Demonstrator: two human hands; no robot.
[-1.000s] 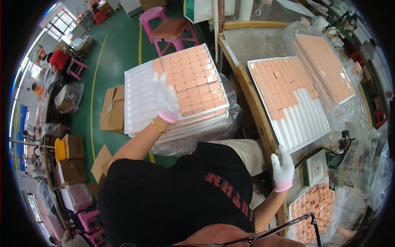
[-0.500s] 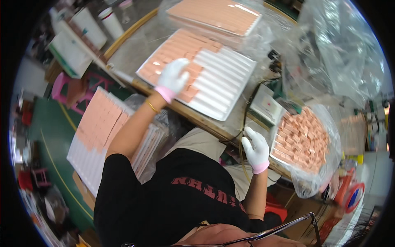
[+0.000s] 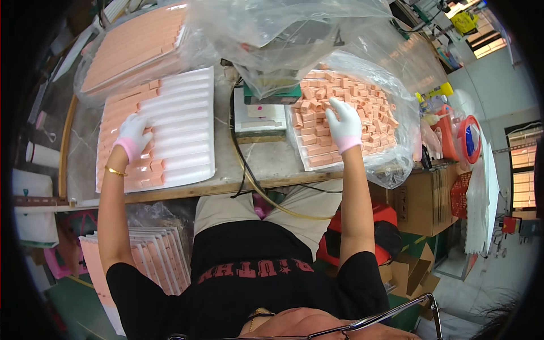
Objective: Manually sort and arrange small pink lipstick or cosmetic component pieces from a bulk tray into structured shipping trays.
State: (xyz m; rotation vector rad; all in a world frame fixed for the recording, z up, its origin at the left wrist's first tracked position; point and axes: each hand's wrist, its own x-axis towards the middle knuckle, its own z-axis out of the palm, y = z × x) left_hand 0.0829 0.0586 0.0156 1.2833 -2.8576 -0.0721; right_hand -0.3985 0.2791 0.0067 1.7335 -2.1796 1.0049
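My left hand [image 3: 134, 134], in a white glove with a pink cuff, rests over a white ridged tray [image 3: 187, 124]. Rows of small peach-coloured blocks [image 3: 116, 110] fill the tray's left part; its right grooves are bare. Thumb and fingers are apart, with nothing visible between them. Over at the right, my right hand [image 3: 344, 127], gloved alike, reaches onto a heap of loose peach blocks [image 3: 371, 107] lying on another white tray. Its thumb and forefinger stand apart at the heap's left side. The other fingertips are hard to make out.
Between the trays sits a small machine with a green top [image 3: 272, 95] and a white plate, a cable beside it. Clear plastic sheeting [image 3: 266, 34] hangs over it. Filled trays [image 3: 136, 45] are stacked far left; more trays [image 3: 161, 255] stand below the table's edge.
The view has swung to the right. My right hand has moved from beside the table edge up onto the block heap. My left hand stays over the partly filled tray.
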